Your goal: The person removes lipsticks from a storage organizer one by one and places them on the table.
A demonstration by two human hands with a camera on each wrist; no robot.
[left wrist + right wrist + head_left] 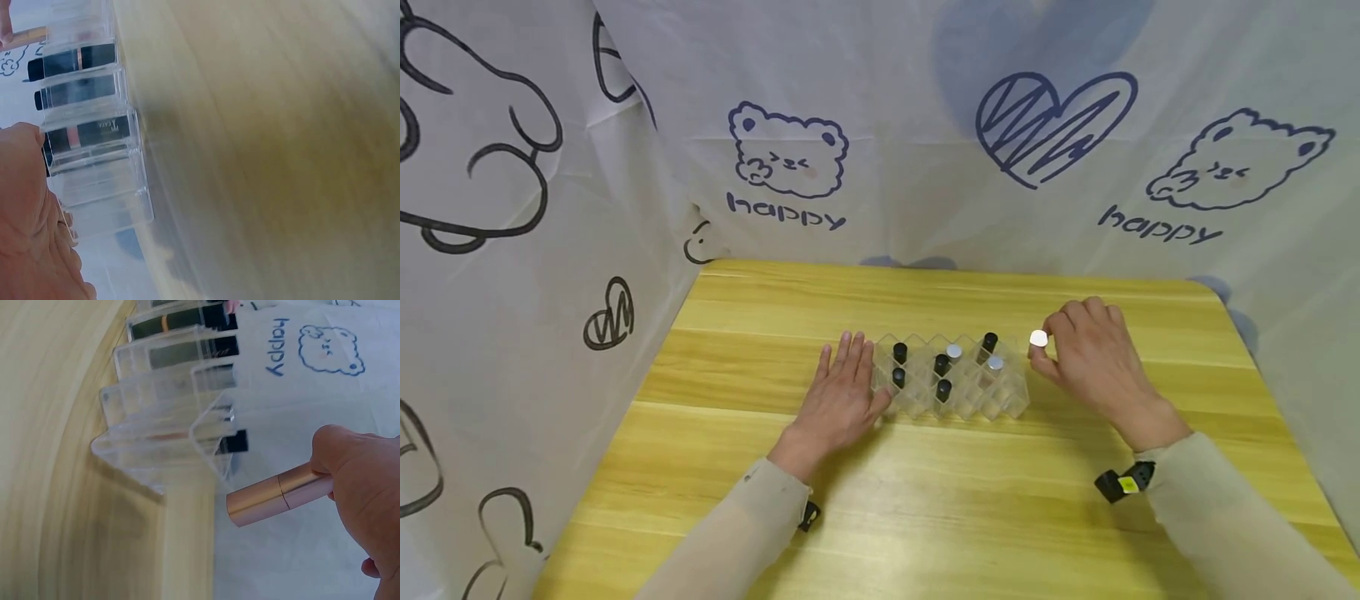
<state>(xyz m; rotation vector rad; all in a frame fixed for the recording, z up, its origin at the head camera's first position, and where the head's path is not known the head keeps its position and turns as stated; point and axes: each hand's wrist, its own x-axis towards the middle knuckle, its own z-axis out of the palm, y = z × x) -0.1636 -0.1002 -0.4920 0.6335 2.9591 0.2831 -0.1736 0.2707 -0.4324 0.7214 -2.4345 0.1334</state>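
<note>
A clear plastic lipstick organizer (1024,400) with diamond-shaped slots stands on the table, several lipsticks upright in it. Against its left end lies my left hand (842,396), fingers straight and thumb at the front corner. Just beyond the right end, my right hand (1090,354) pinches a rose-gold lipstick (256,503) near its upper end between thumb and fingers. The lipstick is tilted in the right wrist view, its lower end free and apart from the organizer. Most caps in the slots are black, like this lipstick (943,390); a silver-topped one (995,364) sits toward the right.
The wood-grain table (925,517) extends around the organizer. White cloth (910,167) printed with bears, hearts and "happy" hangs behind the table and along its left side. A black strap device (1123,483) is worn at my right wrist.
</note>
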